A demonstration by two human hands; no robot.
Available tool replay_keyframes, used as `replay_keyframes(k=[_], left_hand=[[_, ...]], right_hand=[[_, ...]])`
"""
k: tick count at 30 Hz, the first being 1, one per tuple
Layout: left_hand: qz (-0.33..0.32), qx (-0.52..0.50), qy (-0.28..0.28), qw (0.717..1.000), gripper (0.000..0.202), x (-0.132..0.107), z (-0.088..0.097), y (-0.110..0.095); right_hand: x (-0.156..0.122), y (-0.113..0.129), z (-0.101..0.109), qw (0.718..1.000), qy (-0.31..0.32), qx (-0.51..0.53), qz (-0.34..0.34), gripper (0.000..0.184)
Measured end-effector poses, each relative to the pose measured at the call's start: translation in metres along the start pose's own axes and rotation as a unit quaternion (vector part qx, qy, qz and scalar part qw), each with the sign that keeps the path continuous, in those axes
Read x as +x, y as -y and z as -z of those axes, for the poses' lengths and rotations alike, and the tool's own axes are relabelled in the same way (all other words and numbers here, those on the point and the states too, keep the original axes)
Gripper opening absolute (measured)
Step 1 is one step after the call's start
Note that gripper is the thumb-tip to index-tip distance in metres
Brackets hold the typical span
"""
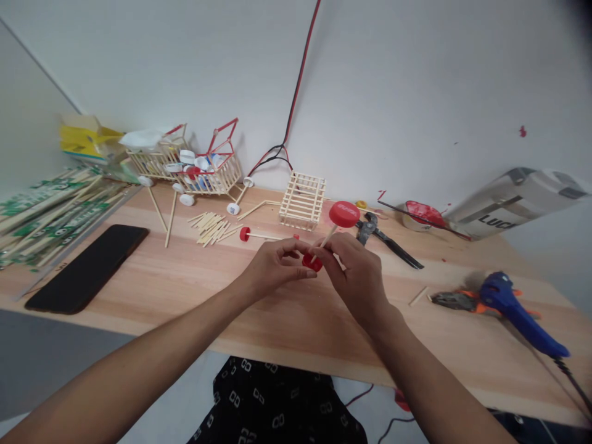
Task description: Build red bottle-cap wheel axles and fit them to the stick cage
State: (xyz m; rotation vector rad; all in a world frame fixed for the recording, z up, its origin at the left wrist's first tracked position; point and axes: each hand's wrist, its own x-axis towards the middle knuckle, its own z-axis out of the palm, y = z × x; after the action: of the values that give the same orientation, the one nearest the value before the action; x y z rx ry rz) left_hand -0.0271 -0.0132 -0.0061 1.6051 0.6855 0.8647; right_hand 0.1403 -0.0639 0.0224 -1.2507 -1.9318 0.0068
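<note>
**Head Camera Looks Down Across the Bench (314, 327)**

Worn on the person's head, it faces forward and down from above the lap (272, 404) toward the pale wall (393, 92); the fingers (301, 272) appear near, around mid-frame.

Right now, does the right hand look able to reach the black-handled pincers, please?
Probably yes: the pincers lie just beyond the right hand, with nothing visibly between, though it holds a stick.

"LUCK" stands on the grey-white package (513, 200).
</note>
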Motion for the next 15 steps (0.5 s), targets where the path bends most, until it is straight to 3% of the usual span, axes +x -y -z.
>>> replay_keyframes(k=[15], left_hand=[[0.003,0.003,-0.004,1.000,0.031,0.0002,-0.0002,0.0023]], right_hand=[[0.0003,-0.0001,0.0004,1.000,-0.003,0.002,0.004,0.017]])
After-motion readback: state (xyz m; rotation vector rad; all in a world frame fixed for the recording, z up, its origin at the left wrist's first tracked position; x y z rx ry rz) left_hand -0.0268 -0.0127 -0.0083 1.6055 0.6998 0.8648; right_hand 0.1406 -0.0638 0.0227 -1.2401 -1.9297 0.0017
